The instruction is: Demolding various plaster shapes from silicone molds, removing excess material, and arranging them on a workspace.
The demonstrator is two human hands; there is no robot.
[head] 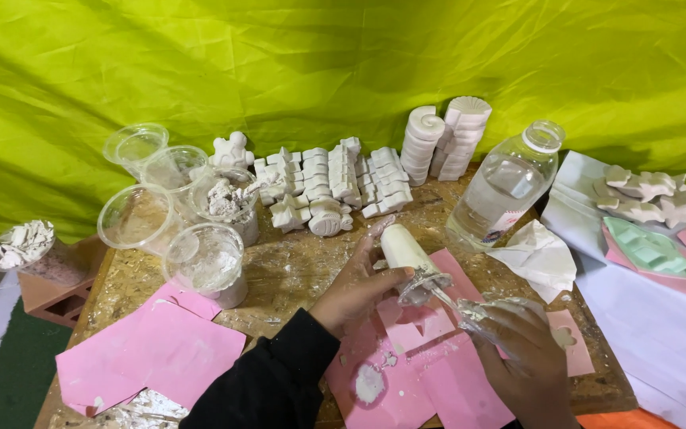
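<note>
Nearest to us, the right hand (529, 357) comes up from the bottom edge with its back toward the camera, fingers curled shut around a crumpled clear plastic cup (492, 311) that it holds just above the pink sheets (430, 373). To its left, the left hand (356, 287) reaches in from a black sleeve (267, 381), wrist bent, thumb and fingers closed on the lower end of a white plaster cylinder (403, 248); the cylinder tilts up and away from that hand, and its near end meets the torn rim of the cup between the two hands. We cannot tell whether the cylinder is still partly inside the cup. Under both hands lies a chipboard table (303, 262) dusted white. Left of the left hand stand clear cups (204, 258), some holding white powder or lumps. Just beyond the right hand sits a crumpled white tissue (537, 254), and past it a clear plastic bottle (506, 187). Farther off, beyond the left hand, rows of small white plaster casts (343, 183) line the table's back edge against a yellow-green cloth (343, 63).
</note>
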